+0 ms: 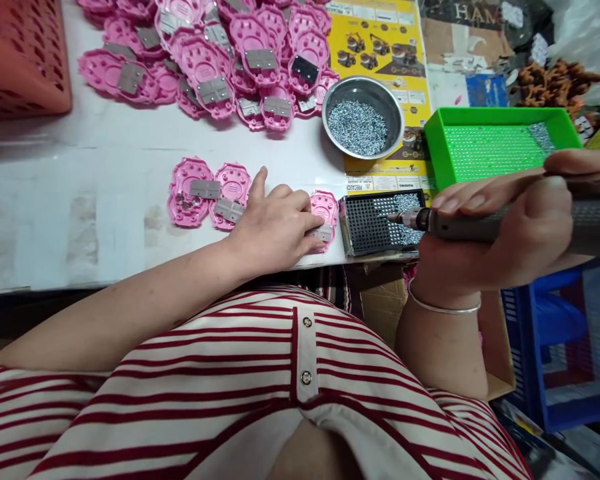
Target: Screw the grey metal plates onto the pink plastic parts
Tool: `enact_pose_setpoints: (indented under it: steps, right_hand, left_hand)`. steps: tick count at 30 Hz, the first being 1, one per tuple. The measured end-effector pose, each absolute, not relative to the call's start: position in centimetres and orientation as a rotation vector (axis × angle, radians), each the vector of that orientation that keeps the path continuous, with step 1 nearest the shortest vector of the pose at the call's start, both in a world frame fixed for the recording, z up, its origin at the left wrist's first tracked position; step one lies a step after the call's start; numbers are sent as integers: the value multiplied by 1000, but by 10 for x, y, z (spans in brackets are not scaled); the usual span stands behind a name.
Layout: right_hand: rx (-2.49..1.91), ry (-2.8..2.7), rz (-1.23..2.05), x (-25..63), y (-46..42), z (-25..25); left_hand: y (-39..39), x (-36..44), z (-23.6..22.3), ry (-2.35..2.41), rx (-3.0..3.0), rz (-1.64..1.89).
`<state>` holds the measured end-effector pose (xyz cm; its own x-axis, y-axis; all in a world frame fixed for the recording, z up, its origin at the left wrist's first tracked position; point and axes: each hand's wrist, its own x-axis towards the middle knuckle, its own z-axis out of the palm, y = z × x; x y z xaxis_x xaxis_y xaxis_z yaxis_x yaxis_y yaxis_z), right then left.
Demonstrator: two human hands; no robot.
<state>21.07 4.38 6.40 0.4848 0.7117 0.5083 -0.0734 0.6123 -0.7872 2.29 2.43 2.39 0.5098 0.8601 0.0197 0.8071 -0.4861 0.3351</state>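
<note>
My left hand (pixel 275 230) rests on the white table, fingers bent. Its thumb and forefinger grip a pink plastic shell (pixel 324 203) with a grey plate (pixel 322 232) on it; the hand covers part of this shell. To its left lie two more pink shells (pixel 233 177) with grey plates, one with small metal bits on it. My right hand (pixel 520 233) is wrapped round a dark power screwdriver (pixel 463 225). The screwdriver's tip is over a black perforated tray (pixel 363 230) holding small silver screws (pixel 407 207). Whether the tip touches a screw, I cannot tell.
Behind my hands stands a metal bowl (pixel 330 137) of screws. A green tray (pixel 433 147) with some screws sits at the right. Many pink shells (pixel 205 63) are heaped at the back. An orange basket (pixel 25 60) is at the far left. Blue crates (pixel 535 373) stand below right.
</note>
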Motion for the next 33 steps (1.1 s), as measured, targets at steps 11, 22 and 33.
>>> enact_pose_setpoints:
  steps: [11, 22, 33]
  right_hand:
    - [-562, -1323, 643, 184, 25, 39]
    - [-804, -1351, 745, 183, 22, 35]
    - [-765, -1318, 764, 180, 23, 33]
  left_hand:
    - [21, 23, 24, 1391, 2512, 218]
    - [20, 24, 21, 1385, 2537, 260]
    - [20, 25, 21, 1385, 2539, 255]
